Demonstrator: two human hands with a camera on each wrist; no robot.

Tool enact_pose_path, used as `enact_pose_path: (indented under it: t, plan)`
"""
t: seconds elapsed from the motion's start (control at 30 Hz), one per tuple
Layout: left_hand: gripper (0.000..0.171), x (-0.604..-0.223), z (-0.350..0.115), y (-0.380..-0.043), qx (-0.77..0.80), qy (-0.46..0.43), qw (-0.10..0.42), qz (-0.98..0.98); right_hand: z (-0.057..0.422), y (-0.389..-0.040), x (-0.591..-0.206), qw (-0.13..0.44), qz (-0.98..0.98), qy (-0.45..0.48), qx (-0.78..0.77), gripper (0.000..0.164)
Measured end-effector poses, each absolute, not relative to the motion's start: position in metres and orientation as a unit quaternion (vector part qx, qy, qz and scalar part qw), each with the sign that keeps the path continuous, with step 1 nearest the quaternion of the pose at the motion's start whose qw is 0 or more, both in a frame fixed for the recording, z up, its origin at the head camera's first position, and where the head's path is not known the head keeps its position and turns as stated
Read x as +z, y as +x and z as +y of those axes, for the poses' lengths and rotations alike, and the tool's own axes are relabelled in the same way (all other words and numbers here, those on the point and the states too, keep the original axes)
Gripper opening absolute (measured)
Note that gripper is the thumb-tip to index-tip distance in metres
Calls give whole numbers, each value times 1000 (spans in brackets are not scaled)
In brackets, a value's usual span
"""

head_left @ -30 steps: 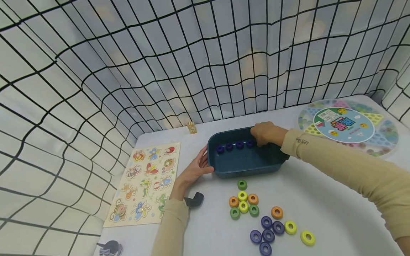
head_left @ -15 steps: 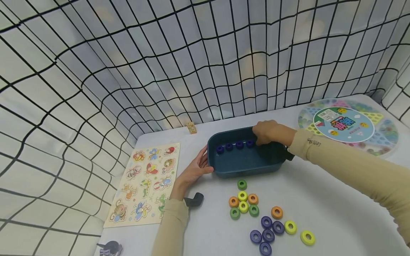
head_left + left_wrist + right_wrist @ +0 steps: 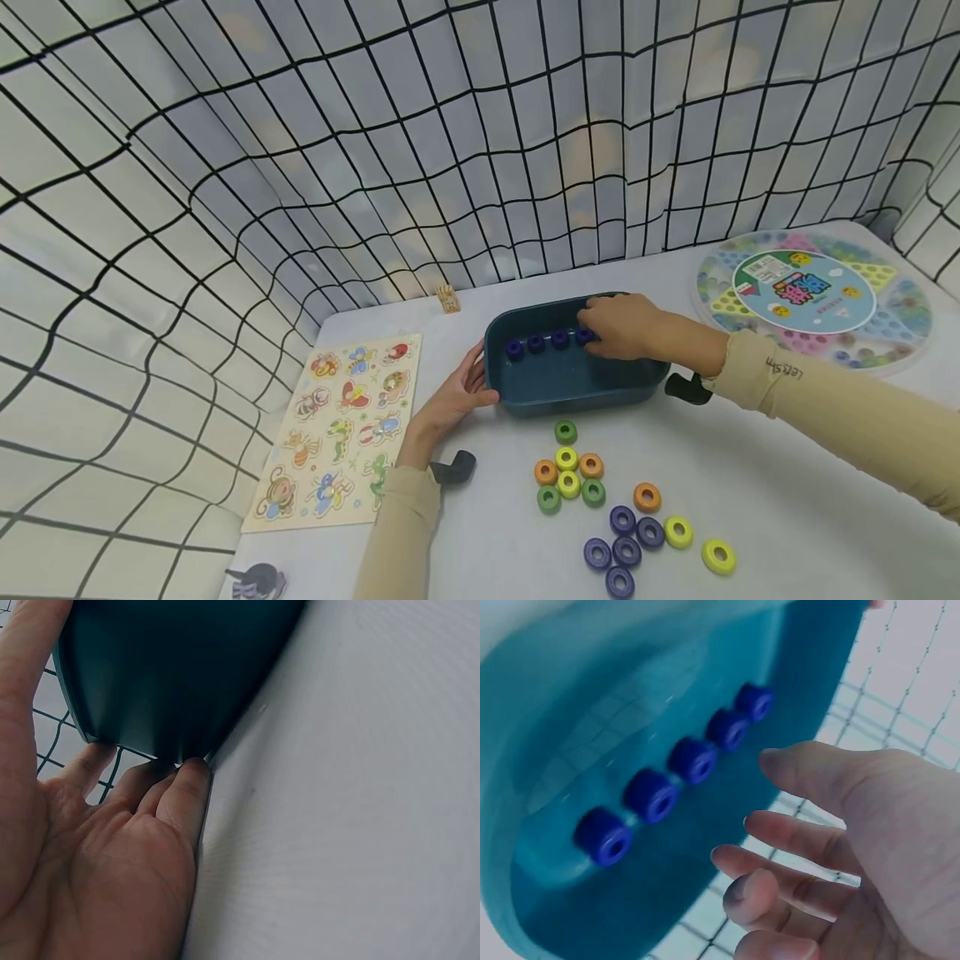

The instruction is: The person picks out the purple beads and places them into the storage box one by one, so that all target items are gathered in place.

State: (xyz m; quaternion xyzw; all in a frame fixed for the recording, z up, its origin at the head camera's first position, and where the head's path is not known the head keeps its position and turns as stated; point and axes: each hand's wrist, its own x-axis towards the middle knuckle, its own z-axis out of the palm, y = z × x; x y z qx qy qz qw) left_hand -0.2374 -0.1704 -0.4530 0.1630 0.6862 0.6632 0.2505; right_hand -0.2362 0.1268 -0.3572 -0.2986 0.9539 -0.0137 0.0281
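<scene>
A dark teal tray (image 3: 573,406) stands on the white table with several purple beads (image 3: 693,760) lined up inside, along its far side. My left hand (image 3: 452,400) lies against the tray's left end; in the left wrist view its fingertips touch the end wall. Over the right part of the tray is my right hand (image 3: 626,327), which hides part of the row in the head view. The right wrist view shows its fingers (image 3: 810,769) loosely spread beside the beads, with nothing held between them.
In front of the tray lie green (image 3: 566,432), yellow (image 3: 718,557), orange (image 3: 647,497) and purple rings (image 3: 626,551). An animal picture board (image 3: 337,429) is at left, a small wooden piece (image 3: 447,299) behind, a round bead case (image 3: 806,292) at right. Black netting (image 3: 465,158) surrounds the table.
My right hand has drawn back from the tray's far wall toward me, its fingers loosening, and the forearm has shifted right. The left hand stays at the tray's end.
</scene>
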Motion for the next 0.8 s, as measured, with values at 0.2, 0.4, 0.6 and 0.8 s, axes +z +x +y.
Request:
enact_pose_path:
  t: [0.2, 0.4, 0.6, 0.8]
  plan:
    - [96, -464, -173, -242, 667, 172, 238, 685, 117, -208, -347, -1, 945, -327, -23, 28]
    - [94, -465, -173, -243, 665, 176, 242, 684, 108, -183, -346, -5, 935, -353, -20, 30]
    - [92, -464, -173, -243, 666, 177, 242, 682, 100, -158, -350, 19, 923, -383, -26, 27]
    - [92, -463, -173, -243, 665, 182, 242, 683, 93, -132, -351, 107, 902, -415, -45, 25]
